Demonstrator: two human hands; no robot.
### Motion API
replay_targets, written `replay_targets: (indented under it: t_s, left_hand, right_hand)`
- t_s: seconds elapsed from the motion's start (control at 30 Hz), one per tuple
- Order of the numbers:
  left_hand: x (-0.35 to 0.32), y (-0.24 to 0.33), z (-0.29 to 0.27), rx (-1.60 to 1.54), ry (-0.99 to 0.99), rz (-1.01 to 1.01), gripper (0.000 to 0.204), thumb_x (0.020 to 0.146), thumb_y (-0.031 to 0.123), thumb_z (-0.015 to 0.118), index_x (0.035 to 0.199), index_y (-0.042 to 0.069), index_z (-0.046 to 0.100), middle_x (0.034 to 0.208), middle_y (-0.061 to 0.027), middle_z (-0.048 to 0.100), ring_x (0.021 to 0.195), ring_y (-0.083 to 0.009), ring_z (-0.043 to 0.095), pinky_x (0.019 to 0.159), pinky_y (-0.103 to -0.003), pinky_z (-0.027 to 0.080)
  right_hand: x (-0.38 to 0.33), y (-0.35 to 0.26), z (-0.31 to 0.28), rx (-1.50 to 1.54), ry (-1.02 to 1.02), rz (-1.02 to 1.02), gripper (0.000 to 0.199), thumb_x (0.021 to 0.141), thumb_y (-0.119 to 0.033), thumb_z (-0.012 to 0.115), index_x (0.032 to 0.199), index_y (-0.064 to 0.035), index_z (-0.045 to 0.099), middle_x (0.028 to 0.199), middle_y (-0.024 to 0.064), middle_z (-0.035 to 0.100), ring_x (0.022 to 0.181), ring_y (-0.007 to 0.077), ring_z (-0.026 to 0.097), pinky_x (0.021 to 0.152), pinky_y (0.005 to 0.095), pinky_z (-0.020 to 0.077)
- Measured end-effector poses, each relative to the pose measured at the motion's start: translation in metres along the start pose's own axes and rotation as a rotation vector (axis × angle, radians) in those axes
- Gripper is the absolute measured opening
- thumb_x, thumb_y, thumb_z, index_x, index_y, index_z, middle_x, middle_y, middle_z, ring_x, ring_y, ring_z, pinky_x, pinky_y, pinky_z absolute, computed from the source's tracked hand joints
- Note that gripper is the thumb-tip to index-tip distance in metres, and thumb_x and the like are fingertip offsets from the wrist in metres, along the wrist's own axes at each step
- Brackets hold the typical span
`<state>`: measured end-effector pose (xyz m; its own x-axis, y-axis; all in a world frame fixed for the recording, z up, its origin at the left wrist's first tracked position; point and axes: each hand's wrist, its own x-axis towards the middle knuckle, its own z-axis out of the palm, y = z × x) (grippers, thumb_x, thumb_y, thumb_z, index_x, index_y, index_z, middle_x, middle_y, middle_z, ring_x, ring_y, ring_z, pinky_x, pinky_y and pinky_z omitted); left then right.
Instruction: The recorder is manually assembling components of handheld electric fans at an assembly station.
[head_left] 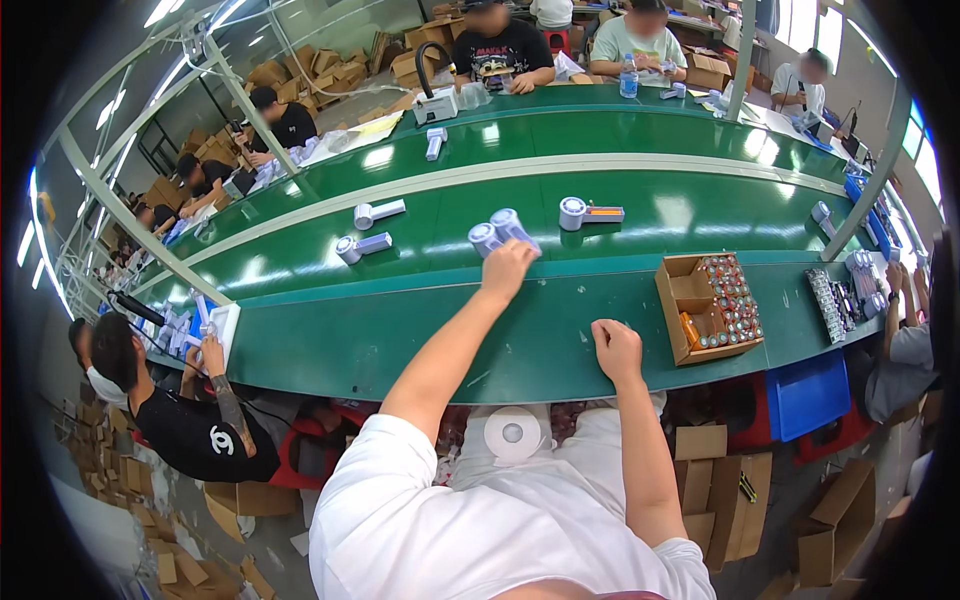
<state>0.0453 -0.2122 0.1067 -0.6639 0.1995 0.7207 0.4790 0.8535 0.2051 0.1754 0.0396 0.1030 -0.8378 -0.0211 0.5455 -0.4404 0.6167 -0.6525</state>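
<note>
My left hand (507, 266) reaches forward over the green conveyor belt (640, 215) and grips a pale blue hand-held fan (515, 227) by its handle; a second fan (484, 238) lies touching it on the left. My right hand (617, 350) rests as a closed fist on the green table edge (400, 340), holding nothing I can see. A white tape roll (513, 433) sits in my lap.
More fans (363, 246) (377, 212) (588, 213) lie along the belt. An open cardboard box (708, 307) of small cylindrical parts stands right of my fist. Other people sit on both sides of the line. Cardboard boxes (720, 500) and a blue crate (808, 394) are below.
</note>
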Motion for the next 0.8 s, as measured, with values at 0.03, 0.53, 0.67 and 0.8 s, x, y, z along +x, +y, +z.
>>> replay_targets:
  t_s: [0.03, 0.53, 0.67, 0.8]
  left_hand:
    - [-0.002, 0.028, -0.017, -0.085, 0.009, -0.007, 0.017, 0.088, 0.026, 0.065, 0.086, 0.01, 0.068, 0.083, -0.0091, 0.064, 0.073, -0.03, 0.065, 0.062, -0.042, 0.052]
    - [-0.058, 0.031, -0.104, -0.25, -0.104, -0.013, 0.032, 0.085, 0.021, 0.067, 0.114, 0.009, 0.064, 0.111, -0.0102, 0.06, 0.103, -0.0323, 0.059, 0.087, -0.04, 0.05]
    - [-0.043, -0.105, -0.101, 0.141, -0.027, -0.291, 0.04, 0.084, 0.025, 0.065, 0.119, 0.007, 0.058, 0.107, -0.016, 0.055, 0.098, -0.0336, 0.056, 0.082, -0.042, 0.051]
    - [-0.012, -0.188, -0.1, 0.417, -0.183, -0.529, 0.051, 0.083, 0.031, 0.069, 0.125, 0.007, 0.053, 0.111, -0.0174, 0.051, 0.1, -0.0347, 0.056, 0.079, -0.047, 0.052]
  right_hand:
    - [-0.001, 0.001, 0.0, -0.022, 0.001, -0.001, 0.011, 0.088, -0.012, 0.066, 0.085, -0.0026, 0.068, 0.079, 0.0149, 0.067, 0.069, 0.0316, 0.064, 0.061, 0.037, 0.0494]
    - [-0.019, -0.03, -0.006, -0.094, -0.047, -0.076, 0.039, 0.091, -0.022, 0.062, 0.126, -0.0039, 0.058, 0.125, 0.0171, 0.047, 0.111, 0.0327, 0.051, 0.095, 0.0406, 0.0423]
    - [-0.02, -0.03, 0.001, -0.082, -0.02, -0.024, 0.035, 0.091, -0.019, 0.062, 0.122, -0.0029, 0.059, 0.121, 0.0166, 0.049, 0.109, 0.0333, 0.052, 0.094, 0.0398, 0.0424]
    - [-0.023, -0.019, 0.002, -0.122, 0.037, 0.009, 0.031, 0.091, -0.019, 0.064, 0.116, -0.0023, 0.061, 0.114, 0.0173, 0.053, 0.103, 0.0341, 0.055, 0.089, 0.0398, 0.045]
